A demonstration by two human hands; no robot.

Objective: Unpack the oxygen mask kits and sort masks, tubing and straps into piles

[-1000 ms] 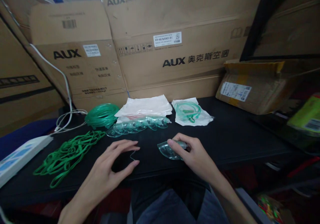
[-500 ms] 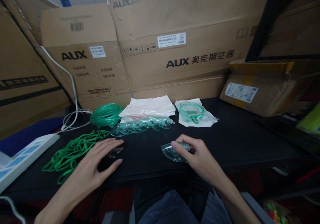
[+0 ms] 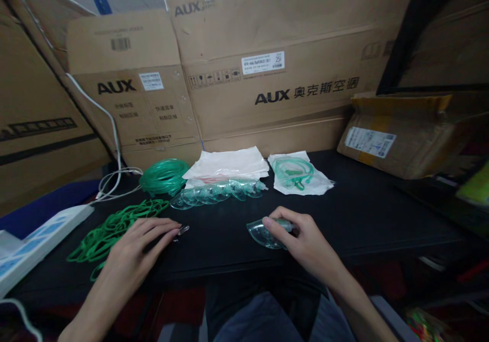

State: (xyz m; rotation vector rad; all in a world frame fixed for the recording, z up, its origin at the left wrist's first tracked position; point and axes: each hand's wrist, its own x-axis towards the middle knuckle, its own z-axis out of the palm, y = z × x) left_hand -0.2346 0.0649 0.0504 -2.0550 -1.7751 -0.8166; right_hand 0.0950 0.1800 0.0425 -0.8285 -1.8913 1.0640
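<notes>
Mask [image 3: 263, 232] of clear plastic lies on the black table [image 3: 362, 214] under my right hand [image 3: 301, 235], whose fingers curl over its right end and press it to the surface; the wide clear cup of the mask sticks out just left of my fingertips. My left hand [image 3: 133, 250] lies palm down on the table, well apart from the right one, with its fingers stretched out and loosely bent. At its fingertips sits a small shiny clip [image 3: 182, 229]; I cannot tell whether I am pinching it or only touching it.

Just beyond and to the left of my left hand sprawls a loose heap of green elastic bands [image 3: 114, 225], partly reaching under the wrist. Farther ahead of that hand is a coil of green tubing [image 3: 164, 176]. Between the two hands and beyond them runs a row of clear masks [image 3: 217, 191], with a stack of white bags [image 3: 229, 163] touching behind it. Ahead of my right hand lies a sealed bag with green tubing inside [image 3: 298, 174]. Cardboard boxes [image 3: 267, 77] stand along the far side of the table.
</notes>
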